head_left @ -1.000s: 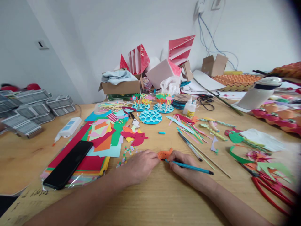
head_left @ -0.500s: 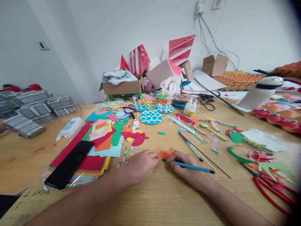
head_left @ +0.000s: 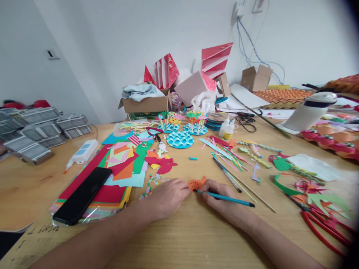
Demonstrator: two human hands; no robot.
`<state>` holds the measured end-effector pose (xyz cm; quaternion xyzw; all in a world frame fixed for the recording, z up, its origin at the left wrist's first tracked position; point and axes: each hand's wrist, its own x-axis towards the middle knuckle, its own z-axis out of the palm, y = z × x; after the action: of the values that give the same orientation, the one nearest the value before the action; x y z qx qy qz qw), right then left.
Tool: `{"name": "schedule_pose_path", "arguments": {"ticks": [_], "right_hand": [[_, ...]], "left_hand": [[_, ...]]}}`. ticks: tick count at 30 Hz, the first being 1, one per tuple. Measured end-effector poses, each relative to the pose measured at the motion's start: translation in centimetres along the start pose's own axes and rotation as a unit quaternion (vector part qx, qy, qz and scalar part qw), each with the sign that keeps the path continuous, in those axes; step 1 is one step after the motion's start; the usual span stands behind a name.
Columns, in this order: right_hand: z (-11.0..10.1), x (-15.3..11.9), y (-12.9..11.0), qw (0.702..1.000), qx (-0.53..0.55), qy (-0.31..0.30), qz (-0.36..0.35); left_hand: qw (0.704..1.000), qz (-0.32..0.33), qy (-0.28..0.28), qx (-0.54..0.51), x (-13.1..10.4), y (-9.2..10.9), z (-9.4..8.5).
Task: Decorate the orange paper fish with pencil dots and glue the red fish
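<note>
One small orange paper cutout (head_left: 197, 184), marked with dark dots, is on a wooden tabletop (head_left: 182, 239) between the left hand (head_left: 170, 197) and the right hand (head_left: 220, 195). The left hand's grip pinches the cutout's left edge; the right hand's grip is closed around a blue pen (head_left: 228, 198), its tip at the cutout's lower edge. Beyond lie a short blue cap (head_left: 193, 158) and a wavy blue base (head_left: 180, 139). A black phone (head_left: 82, 195) rests on coloured paper (head_left: 112, 193) to the left; red-handled scissors (head_left: 308, 210) lie to the right.

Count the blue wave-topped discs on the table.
3: the front disc, plus the left disc and right disc behind it, both beneath paper fish. Others may be hidden.
</note>
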<state>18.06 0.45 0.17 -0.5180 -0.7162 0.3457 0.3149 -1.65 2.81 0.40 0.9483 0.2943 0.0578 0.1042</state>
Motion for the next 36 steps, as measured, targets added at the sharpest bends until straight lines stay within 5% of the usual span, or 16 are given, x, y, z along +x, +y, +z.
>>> {"name": "schedule_pose_path", "arguments": {"ticks": [36], "right_hand": [[0.08,0.08,0.46,1.0,-0.002,-0.004,-0.013]], "left_hand": [[1.0,-0.004,-0.002,-0.012,-0.03,0.12,-0.07]]}}
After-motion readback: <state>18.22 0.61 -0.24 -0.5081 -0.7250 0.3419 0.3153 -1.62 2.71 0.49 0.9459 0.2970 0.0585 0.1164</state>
